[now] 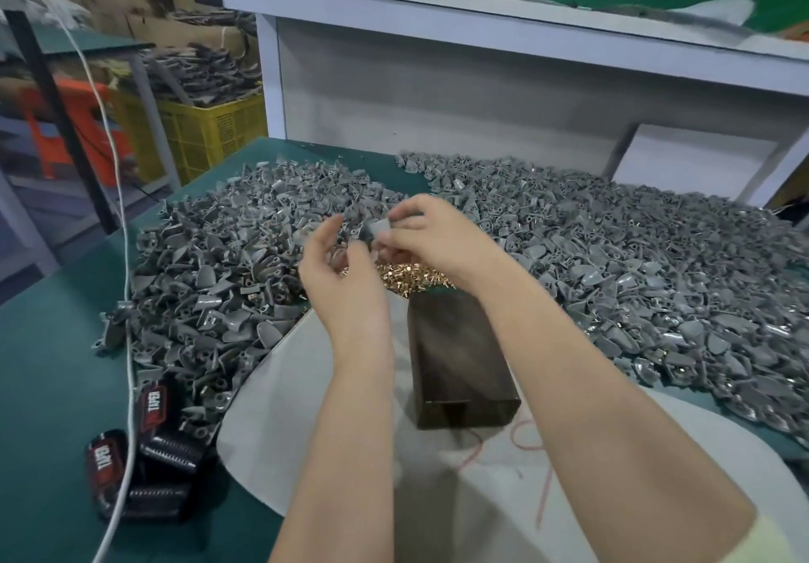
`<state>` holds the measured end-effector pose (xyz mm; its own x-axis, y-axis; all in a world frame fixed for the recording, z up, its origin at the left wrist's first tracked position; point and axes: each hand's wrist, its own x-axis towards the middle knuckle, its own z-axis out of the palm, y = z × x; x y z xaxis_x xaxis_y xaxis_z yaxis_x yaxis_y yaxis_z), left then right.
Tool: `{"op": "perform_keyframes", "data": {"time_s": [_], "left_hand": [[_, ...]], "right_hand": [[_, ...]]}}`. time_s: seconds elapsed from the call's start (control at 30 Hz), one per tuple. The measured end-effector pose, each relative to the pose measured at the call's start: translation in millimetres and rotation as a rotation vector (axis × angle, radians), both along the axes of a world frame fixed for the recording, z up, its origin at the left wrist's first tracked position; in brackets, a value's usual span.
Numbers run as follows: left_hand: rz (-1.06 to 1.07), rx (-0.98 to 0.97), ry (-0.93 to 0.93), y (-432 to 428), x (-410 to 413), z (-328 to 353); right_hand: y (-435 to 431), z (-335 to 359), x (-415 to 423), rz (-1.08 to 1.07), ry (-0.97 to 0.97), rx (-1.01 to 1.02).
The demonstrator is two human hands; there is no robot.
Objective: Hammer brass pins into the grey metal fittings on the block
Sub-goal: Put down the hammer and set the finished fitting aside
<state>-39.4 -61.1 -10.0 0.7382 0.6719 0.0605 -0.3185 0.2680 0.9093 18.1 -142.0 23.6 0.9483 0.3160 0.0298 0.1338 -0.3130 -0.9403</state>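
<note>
At mid-frame the right hand [437, 240] pinches one grey fitting [379, 229] in its fingers. The left hand [346, 278] beside it has its fingers loosely spread and holds nothing. Below them one pile of brass pins [411, 278] and one dark block [459, 356] sit on the green worktop [52, 365], between a left heap [227, 264] and a right heap [656, 264] of fittings past counting.

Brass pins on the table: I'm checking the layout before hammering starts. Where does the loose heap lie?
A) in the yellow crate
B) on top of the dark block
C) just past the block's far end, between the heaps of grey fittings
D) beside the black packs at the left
C: the pins lie just beyond the far end of the block, with grey fittings heaped on either side.
</note>
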Motion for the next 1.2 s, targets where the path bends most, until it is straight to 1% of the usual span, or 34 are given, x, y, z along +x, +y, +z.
{"op": "perform_keyframes", "data": {"time_s": [0.03,0.07,0.13,0.17,0.23,0.33,0.43,0.63,0.7,0.77,0.8,0.83,0.87,0.9,0.93,0.97,1.0,1.07,1.13,1.2], "left_hand": [[-0.047,0.048,0.0,-2,0,0],[-0.093,0.089,0.003,-4,0,1],[-0.199,0.155,0.017,-7,-1,1],[-0.259,0.198,0.026,-9,-1,1],[-0.372,0.275,0.034,-13,-3,-1],[-0.468,0.304,0.012,-17,-4,-3],[-0.489,0.296,0.006,-20,-3,-3],[-0.451,0.25,0.0,-24,-3,-2],[-0.465,0.226,-0.015,-23,-3,-2],[-0.443,0.168,-0.014,-20,0,-3],[-0.417,0.125,-0.005,-18,1,-4],[-0.387,0.076,0.005,-17,2,-4],[-0.354,0.021,0.01,-16,3,-4],[-0.321,-0.022,0.014,-15,3,-5],[-0.29,-0.048,0.02,-14,3,-5],[-0.267,-0.06,0.025,-14,3,-5],[-0.25,-0.067,0.028,-14,3,-4],[-0.234,-0.064,0.033,-15,1,-3],[-0.217,-0.03,0.042,-14,0,-3],[-0.206,0.031,0.053,-13,-1,-3]], "right_hand": [[-10,1,-5,-0.016,-0.022,0.032],[-19,2,-10,-0.036,-0.085,-0.002],[-33,4,-21,-0.076,-0.252,-0.16],[-38,5,-28,-0.085,-0.306,-0.212],[-46,4,-38,-0.093,-0.347,-0.231],[-55,1,-48,-0.11,-0.386,-0.216],[-62,0,-54,-0.135,-0.368,-0.198],[-53,-4,-53,-0.218,-0.366,-0.155],[-48,-2,-50,-0.176,-0.307,-0.078],[-47,2,-42,-0.124,-0.194,0.063],[-47,1,-37,-0.135,-0.152,0.108],[-46,-1,-31,-0.189,-0.133,0.083],[-46,-5,-21,-0.26,-0.148,-0.054],[-45,-10,-9,-0.298,-0.176,-0.299],[-40,-15,2,-0.29,-0.168,-0.557],[-35,-22,11,-0.262,-0.135,-0.766],[-29,-26,19,-0.222,-0.08,-0.908],[-19,-32,31,-0.153,-0.038,-1.019],[-10,-33,39,-0.095,-0.036,-1.052],[-2,-31,45,-0.023,0.06,-1.144]]}}
